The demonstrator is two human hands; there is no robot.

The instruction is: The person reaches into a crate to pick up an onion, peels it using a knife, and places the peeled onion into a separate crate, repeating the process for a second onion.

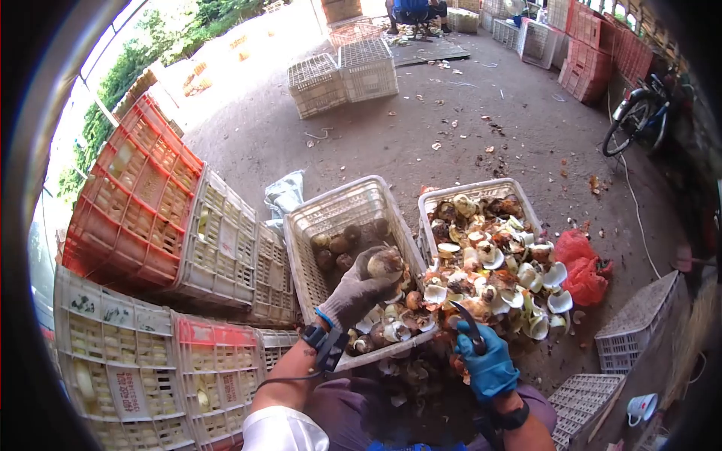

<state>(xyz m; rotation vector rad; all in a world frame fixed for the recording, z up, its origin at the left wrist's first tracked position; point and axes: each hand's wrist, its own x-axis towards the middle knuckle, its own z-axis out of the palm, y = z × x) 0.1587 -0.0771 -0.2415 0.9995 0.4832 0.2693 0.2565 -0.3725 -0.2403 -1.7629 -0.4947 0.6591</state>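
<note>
My left hand [366,279], in a grey knit glove, is closed around a round brown bulb-like vegetable [386,263] above a pale plastic crate [342,197]. Several similar brown rounds [346,239] lie inside that crate, with whitish cut pieces [392,331] at its near end. In a blue glove, my right hand [487,363] grips a curved knife [471,328]. Its dark blade points up and left, beside a second crate [470,188] heaped with white, cup-shaped peelings [492,259]. The peelings spill over the crate's near side.
Stacked red crates [135,203] and white crates [124,376] holding pale pieces stand at my left. A red mesh bag [580,269] lies right of the peelings. Farther off are two upturned crates [368,69], a bicycle [639,114] and a seated person [412,9]. A white cup [641,408] is lower right.
</note>
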